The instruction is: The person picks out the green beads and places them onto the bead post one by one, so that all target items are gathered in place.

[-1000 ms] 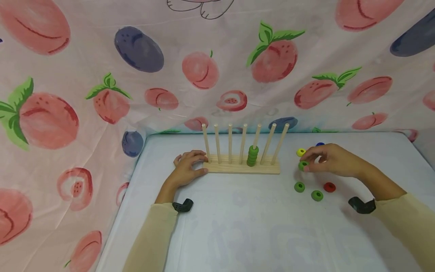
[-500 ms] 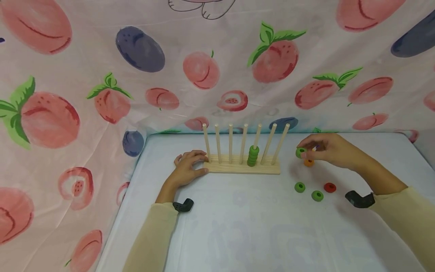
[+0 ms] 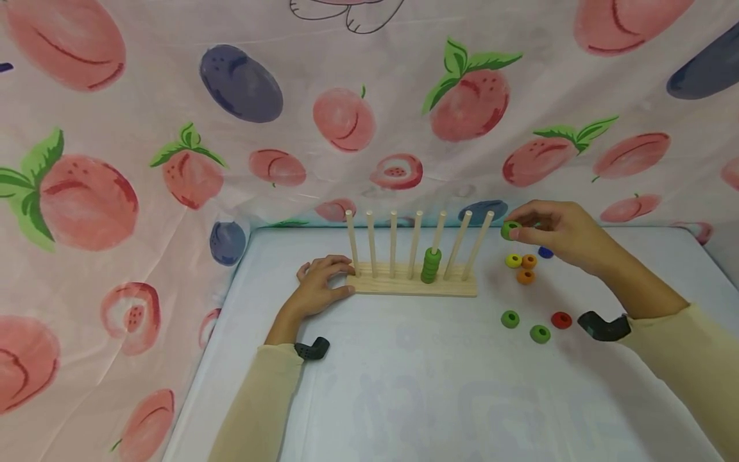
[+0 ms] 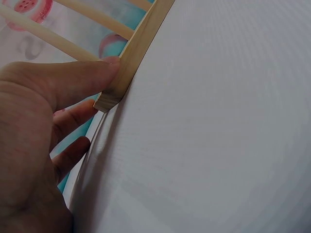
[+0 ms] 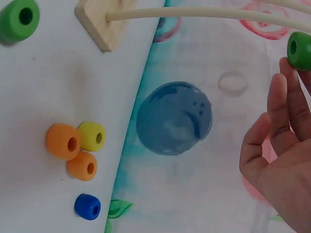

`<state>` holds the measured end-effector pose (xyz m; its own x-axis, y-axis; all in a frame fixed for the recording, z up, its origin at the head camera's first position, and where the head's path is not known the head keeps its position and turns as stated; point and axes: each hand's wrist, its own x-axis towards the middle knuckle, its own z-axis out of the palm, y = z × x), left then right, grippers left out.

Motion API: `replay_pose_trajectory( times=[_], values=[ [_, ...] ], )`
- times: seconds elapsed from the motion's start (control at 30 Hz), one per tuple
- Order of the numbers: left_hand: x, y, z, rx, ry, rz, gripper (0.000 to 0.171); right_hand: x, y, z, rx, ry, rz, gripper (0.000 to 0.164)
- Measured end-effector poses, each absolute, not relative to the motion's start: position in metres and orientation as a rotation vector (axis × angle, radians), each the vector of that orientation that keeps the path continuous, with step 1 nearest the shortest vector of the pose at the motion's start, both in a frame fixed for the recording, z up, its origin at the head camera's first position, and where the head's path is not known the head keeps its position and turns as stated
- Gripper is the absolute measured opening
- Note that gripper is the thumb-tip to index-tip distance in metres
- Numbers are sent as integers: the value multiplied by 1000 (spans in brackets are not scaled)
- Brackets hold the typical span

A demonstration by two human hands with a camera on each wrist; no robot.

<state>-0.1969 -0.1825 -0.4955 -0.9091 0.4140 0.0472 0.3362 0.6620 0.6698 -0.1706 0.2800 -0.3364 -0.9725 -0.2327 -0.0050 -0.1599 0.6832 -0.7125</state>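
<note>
A wooden peg rack (image 3: 416, 287) stands on the table with a row of upright pegs. Several green beads (image 3: 430, 265) are stacked on one of its pegs, right of the middle. My left hand (image 3: 320, 287) holds the rack's left end; the left wrist view shows the thumb on the base (image 4: 131, 58) and fingers behind it. Raised beyond the rack's right end, my right hand (image 3: 562, 232) pinches a green bead (image 3: 510, 231) between thumb and fingertips. In the right wrist view this bead (image 5: 300, 51) sits at the fingertips, its hole visible.
Right of the rack lie a yellow bead (image 3: 513, 260), two orange beads (image 3: 525, 276) and a blue bead (image 3: 545, 253). Nearer are two green beads (image 3: 539, 333) and a red bead (image 3: 561, 320). A fruit-print cloth (image 3: 346, 173) hangs behind the white table (image 3: 404, 385).
My right hand has lifted the green bead upward and away from the table, uncovering the yellow, orange and blue beads. The left hand and rack have stayed in place.
</note>
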Motion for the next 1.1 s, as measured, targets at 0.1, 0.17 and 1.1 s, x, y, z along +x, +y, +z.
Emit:
replay_pose_trajectory(
  times=[0.1, 0.17, 1.1],
  values=[
    [-197, -182, -495, 627, 2763, 1082, 32, -172, 277, -333, -304, 2823, -1220, 30],
    [-197, -182, -495, 627, 2762, 1082, 32, -173, 274, -331, -289, 2838, -1255, 31],
    [-196, -181, -495, 615, 2775, 1067, 33, -190, 214, -306, -512, 2844, -1489, 28]
  ],
)
